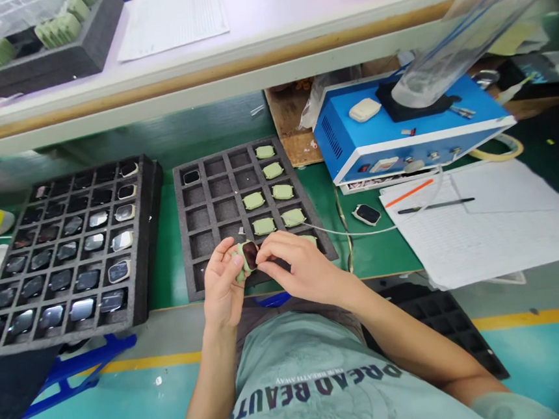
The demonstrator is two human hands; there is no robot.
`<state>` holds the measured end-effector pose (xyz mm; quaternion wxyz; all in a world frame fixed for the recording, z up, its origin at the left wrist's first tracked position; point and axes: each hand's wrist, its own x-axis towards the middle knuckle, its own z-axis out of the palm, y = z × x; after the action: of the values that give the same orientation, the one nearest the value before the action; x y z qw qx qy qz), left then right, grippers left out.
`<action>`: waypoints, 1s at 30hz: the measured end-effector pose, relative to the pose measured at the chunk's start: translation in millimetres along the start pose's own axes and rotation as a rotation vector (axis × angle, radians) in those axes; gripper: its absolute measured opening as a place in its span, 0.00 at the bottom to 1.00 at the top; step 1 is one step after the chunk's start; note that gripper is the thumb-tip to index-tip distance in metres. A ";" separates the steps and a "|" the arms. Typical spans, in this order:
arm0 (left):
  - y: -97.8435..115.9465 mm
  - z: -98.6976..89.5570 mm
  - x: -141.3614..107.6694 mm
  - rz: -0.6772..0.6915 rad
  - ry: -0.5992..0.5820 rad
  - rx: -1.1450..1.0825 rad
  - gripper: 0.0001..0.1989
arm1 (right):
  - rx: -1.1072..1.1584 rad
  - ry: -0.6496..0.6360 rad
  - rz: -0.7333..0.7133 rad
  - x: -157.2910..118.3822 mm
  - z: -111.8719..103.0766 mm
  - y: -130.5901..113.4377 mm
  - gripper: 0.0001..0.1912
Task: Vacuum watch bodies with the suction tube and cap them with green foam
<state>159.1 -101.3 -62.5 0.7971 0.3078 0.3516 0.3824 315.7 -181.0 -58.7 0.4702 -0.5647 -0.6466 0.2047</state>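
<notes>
Head view: the left hand (222, 287) grips a green case (241, 275) in curled fingers that partly cover it; the right hand (301, 263) has its fingers bunched at the dark screen (250, 255), whether gripping or touching I cannot tell. Both hands hide near compartments of the foam tray (185, 244) below.

A strip of green tabletop (169, 245) lies open between the left tray (149, 204) and the foam tray (184, 231), whose near side the left hand (223, 283) and right hand (298, 263) partly block. To the right, a white cable (360, 234) crosses toward the papers (491, 230), a watch (367, 214) just behind it. Farther back, the blue box (385, 136) and its tall clear tube (451, 51) bar passage.
</notes>
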 end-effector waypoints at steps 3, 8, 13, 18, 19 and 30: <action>2.2 0.4 -1.5 0.015 0.027 0.011 0.26 | -0.043 -0.023 -0.011 0.7 4.8 -1.4 0.06; 7.9 -2.2 -2.9 -0.019 0.035 0.061 0.29 | 0.043 0.039 0.081 4.0 11.7 1.1 0.07; 8.1 -8.7 -1.5 0.014 0.001 0.247 0.31 | 0.275 0.285 0.252 8.6 16.3 9.9 0.08; 6.3 -11.4 -1.8 0.235 0.078 0.738 0.27 | 0.436 0.509 0.304 7.3 17.8 22.1 0.11; 7.0 -11.0 -2.9 0.266 0.102 0.794 0.26 | 0.430 0.527 0.302 5.9 17.6 23.7 0.11; 11.8 24.6 -22.0 -0.121 0.080 -0.079 0.17 | -0.085 0.433 -0.249 2.9 20.5 -14.7 0.07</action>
<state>163.9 -118.9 -32.5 0.8158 0.2386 0.3856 0.3589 290.8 -177.0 -55.5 0.5951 -0.5306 -0.6035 -0.0079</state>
